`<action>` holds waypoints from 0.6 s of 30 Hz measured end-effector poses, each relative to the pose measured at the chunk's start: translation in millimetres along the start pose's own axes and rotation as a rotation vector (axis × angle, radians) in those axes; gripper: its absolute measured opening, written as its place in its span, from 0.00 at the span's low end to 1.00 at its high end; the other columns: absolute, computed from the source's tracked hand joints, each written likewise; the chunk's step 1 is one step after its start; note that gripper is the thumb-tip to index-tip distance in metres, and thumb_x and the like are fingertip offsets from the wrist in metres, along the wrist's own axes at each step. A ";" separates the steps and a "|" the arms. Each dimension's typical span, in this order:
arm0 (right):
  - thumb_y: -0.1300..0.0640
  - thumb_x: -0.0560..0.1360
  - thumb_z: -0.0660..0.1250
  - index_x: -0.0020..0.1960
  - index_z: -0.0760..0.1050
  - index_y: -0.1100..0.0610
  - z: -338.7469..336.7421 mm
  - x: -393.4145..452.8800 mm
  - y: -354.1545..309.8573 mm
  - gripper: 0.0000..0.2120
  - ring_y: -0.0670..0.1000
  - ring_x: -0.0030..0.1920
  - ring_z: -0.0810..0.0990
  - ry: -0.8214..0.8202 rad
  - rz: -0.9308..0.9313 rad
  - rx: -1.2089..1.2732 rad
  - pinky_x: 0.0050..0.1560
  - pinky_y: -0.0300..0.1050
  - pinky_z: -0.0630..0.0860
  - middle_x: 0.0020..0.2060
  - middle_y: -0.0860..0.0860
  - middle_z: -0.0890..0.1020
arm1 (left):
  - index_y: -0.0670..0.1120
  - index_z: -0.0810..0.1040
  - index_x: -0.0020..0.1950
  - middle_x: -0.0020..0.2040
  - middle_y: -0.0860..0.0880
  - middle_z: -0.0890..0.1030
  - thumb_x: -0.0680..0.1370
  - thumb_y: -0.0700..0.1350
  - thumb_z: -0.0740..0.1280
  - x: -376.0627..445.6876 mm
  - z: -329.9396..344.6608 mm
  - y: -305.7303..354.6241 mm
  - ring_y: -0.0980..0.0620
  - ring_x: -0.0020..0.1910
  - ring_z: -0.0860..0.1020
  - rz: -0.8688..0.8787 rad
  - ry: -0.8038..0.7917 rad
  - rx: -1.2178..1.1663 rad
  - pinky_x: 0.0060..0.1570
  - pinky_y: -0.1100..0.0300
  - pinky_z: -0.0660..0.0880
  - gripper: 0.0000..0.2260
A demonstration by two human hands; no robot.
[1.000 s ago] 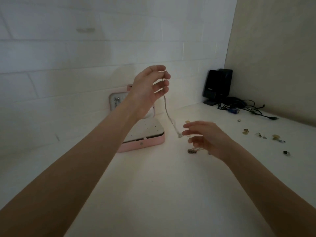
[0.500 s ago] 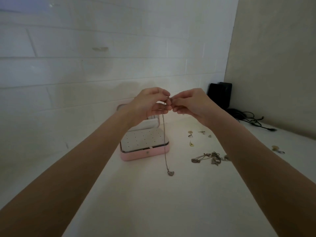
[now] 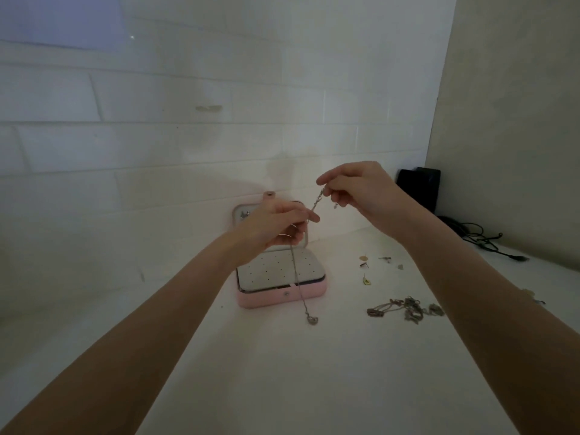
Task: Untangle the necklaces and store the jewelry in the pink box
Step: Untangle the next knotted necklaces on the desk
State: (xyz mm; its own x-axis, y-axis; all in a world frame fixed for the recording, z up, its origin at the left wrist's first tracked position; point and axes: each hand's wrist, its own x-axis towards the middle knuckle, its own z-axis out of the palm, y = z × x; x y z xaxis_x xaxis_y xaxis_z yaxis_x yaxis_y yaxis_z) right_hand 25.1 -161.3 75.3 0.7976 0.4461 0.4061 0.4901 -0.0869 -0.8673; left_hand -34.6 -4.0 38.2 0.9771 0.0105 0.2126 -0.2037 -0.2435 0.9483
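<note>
A: How are the arms set?
B: Both stretch forward above the white tabletop (image 3: pixel 282 387). The left hand (image 3: pixel 276 229) has its grip pinched on the necklace (image 3: pixel 299 284), whose pendant hangs before the open pink box (image 3: pixel 282 298).
A: And the right hand (image 3: pixel 357 189)?
B: Raised higher, fingers pinching the chain's clasp end. A tangled heap of necklaces (image 3: pixel 406 309) lies toward the tabletop's right edge.

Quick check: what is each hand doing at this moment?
Left hand: pinches the necklace chain, pendant dangling below.
Right hand: pinches the chain's upper end near the clasp.
</note>
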 end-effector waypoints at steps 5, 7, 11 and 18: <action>0.65 0.72 0.69 0.48 0.82 0.59 10.7 6.9 -18.1 0.07 0.42 0.29 0.68 -0.129 -0.135 -0.319 0.31 0.29 0.65 0.29 0.46 0.72 | 0.41 0.81 0.46 0.33 0.50 0.79 0.78 0.39 0.63 -8.7 -8.2 -1.4 0.55 0.35 0.78 0.012 -0.033 0.039 0.45 0.62 0.77 0.07; 0.63 0.73 0.69 0.48 0.83 0.60 21.0 12.2 -21.9 0.06 0.41 0.28 0.68 -0.104 -0.255 -0.643 0.30 0.25 0.64 0.29 0.43 0.71 | 0.42 0.81 0.46 0.36 0.50 0.81 0.79 0.39 0.63 -9.4 -14.3 -2.0 0.55 0.38 0.79 -0.004 -0.009 0.056 0.47 0.63 0.78 0.07; 0.62 0.75 0.65 0.49 0.82 0.61 29.2 29.3 -24.4 0.08 0.45 0.37 0.74 0.098 -0.374 -0.782 0.35 0.28 0.65 0.41 0.51 0.81 | 0.43 0.81 0.46 0.43 0.49 0.83 0.78 0.40 0.63 -9.3 -28.8 -1.9 0.54 0.44 0.81 -0.033 0.008 0.069 0.52 0.61 0.78 0.07; 0.66 0.75 0.60 0.51 0.79 0.64 12.9 57.8 -16.6 0.10 0.60 0.51 0.77 0.272 -0.311 -0.993 0.43 0.43 0.66 0.50 0.61 0.79 | 0.43 0.79 0.45 0.42 0.50 0.83 0.80 0.43 0.61 -7.7 -51.1 3.5 0.54 0.45 0.82 -0.092 -0.003 -0.034 0.50 0.62 0.78 0.09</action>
State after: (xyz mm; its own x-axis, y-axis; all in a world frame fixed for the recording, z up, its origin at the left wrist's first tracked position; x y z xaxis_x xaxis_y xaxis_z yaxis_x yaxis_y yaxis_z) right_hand 58.6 -122.5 109.5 0.5800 0.3706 0.7255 0.6538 -0.7430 -0.1432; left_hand -46.0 44.5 51.9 0.9919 0.0287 0.1236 -0.1150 -0.2086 0.9712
